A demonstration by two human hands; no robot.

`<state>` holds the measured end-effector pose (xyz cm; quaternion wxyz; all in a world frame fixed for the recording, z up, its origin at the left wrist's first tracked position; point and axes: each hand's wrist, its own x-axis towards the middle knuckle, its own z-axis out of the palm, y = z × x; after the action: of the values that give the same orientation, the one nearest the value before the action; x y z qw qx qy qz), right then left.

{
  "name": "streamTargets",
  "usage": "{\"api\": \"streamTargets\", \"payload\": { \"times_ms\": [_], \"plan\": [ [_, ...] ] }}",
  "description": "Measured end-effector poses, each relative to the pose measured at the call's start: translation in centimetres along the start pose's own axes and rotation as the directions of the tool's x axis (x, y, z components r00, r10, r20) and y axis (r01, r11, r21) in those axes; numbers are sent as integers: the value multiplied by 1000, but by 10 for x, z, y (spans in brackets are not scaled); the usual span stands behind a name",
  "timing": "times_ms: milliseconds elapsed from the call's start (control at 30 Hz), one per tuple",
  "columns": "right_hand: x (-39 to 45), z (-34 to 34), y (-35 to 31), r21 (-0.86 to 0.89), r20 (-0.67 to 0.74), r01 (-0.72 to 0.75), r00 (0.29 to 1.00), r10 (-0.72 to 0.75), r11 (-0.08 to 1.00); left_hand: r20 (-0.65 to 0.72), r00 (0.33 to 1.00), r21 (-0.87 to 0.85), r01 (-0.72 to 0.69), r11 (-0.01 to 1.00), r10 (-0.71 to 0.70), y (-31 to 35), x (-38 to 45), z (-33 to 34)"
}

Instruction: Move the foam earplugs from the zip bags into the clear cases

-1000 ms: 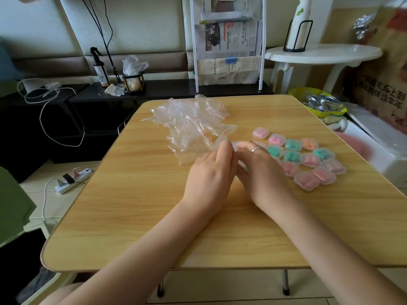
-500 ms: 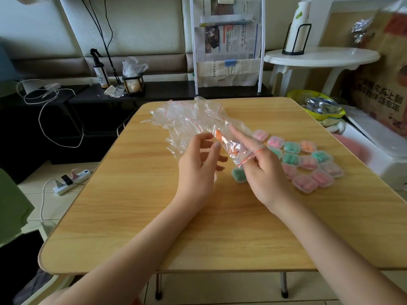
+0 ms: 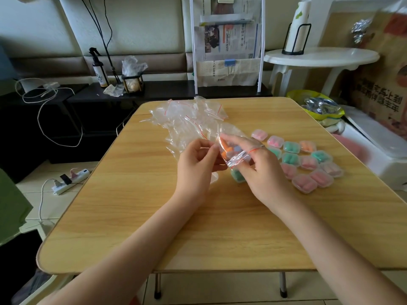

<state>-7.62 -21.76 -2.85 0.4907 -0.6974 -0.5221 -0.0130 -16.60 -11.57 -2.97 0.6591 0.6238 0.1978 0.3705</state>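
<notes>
Two hands hold one small zip bag [image 3: 233, 150] up over the wooden table [image 3: 132, 216]. On the left, the left hand [image 3: 198, 164] pinches the bag's edge, and the right hand [image 3: 262, 170] grips its other side. Orange and blue earplugs [image 3: 230, 149] sit inside. A heap of empty bags [image 3: 187, 122] lies behind. One green case [image 3: 236, 175] peeks out under the hands. About twelve filled cases [image 3: 304, 160] sit to the right. No writing on them can be read.

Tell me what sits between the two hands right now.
In the head view, a small zip bag with orange and blue earplugs is held up between the left hand and right hand.
</notes>
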Motion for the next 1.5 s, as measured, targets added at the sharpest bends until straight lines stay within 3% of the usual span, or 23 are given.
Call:
{"api": "streamTargets", "payload": {
  "times_ms": [200, 400, 533, 700, 867, 1067, 1200, 1333, 1500],
  "plan": [
    [0, 1, -1, 72, 48, -52, 998, 49, 996, -31, 998, -68, 54, 996, -56, 2, 1, -3],
    [0, 3, 4, 79, 76, -82, 994, 76, 994, -46, 999, 86, -25, 996, 29, 1, 0, -2],
    [2, 3, 11, -54, 19, 10, 1000, -9, 998, -5, 998, 116, -55, 992, 56, 4, -4, 0],
    [-1, 1, 11, -352, -207, 134, 954, -216, 926, -34, 996, -82, 78, 994, -81, 8, -3, 1],
    [-1, -1, 12, -444, -154, 174, 952, -266, 879, -31, 993, -138, 106, 985, -111, 10, -3, 1],
    [-1, 1, 6, -391, -160, 221, 940, -303, 893, -50, 992, -126, 111, 986, -118, 11, 4, -3],
    [-1, 0, 4, -167, -200, 251, 938, -282, 954, -106, 987, -90, 116, 989, -125, 10, 10, -6],
    [-2, -1, 7, -208, -311, 257, 897, -313, 944, -226, 961, -123, 133, 983, -158, 11, 22, -16],
    [-1, -5, 15, -168, -197, 149, 963, -182, 974, -443, 895, 121, 13, 993, 42, 10, 34, -41]
  ]
}}
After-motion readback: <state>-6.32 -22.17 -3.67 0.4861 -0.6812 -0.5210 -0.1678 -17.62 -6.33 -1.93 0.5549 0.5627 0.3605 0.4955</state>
